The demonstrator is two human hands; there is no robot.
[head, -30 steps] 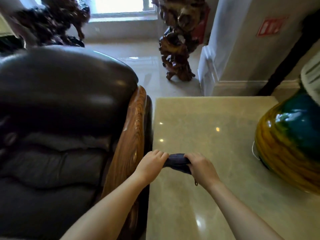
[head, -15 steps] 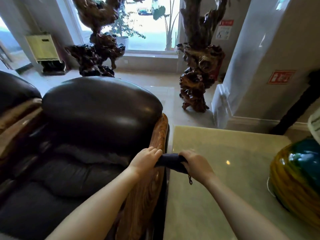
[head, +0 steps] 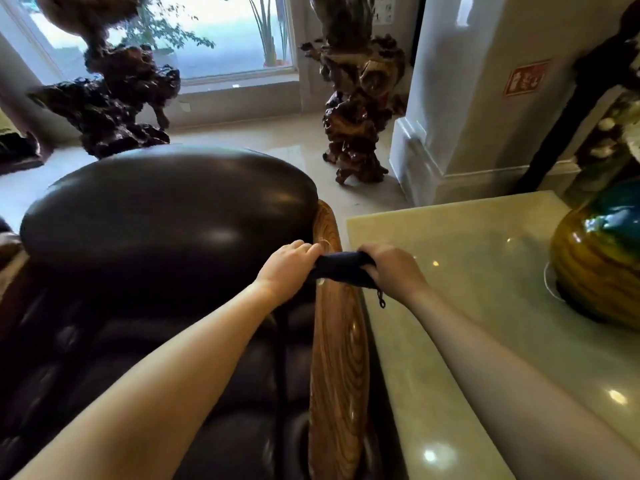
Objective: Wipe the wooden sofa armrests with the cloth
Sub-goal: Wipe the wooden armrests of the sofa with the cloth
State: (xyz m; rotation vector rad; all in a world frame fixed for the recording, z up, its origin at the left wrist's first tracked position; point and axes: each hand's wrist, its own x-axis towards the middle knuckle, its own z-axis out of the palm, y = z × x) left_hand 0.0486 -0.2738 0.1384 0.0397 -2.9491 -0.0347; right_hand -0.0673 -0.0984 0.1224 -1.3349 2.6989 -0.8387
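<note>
A dark blue cloth [head: 341, 268] is stretched between my two hands, across the top of the wooden sofa armrest [head: 337, 358]. My left hand [head: 289, 268] grips its left end beside the dark leather sofa back [head: 166, 216]. My right hand [head: 393, 268] grips the right end, above the gap between armrest and table. The armrest is glossy, grained brown wood that runs from the sofa back toward me. A short loop hangs from the cloth near my right wrist.
A pale polished stone table [head: 485, 306] stands right of the armrest, bearing a large yellow and teal vase [head: 599, 265]. Two dark root carvings [head: 356, 109] [head: 110, 98] stand on the tiled floor by the window. A white pillar base [head: 443, 154] rises behind the table.
Both hands have carried the cloth from above the table leftward and farther along, onto the wooden armrest. My view has lifted, so more of the window and the carvings shows.
</note>
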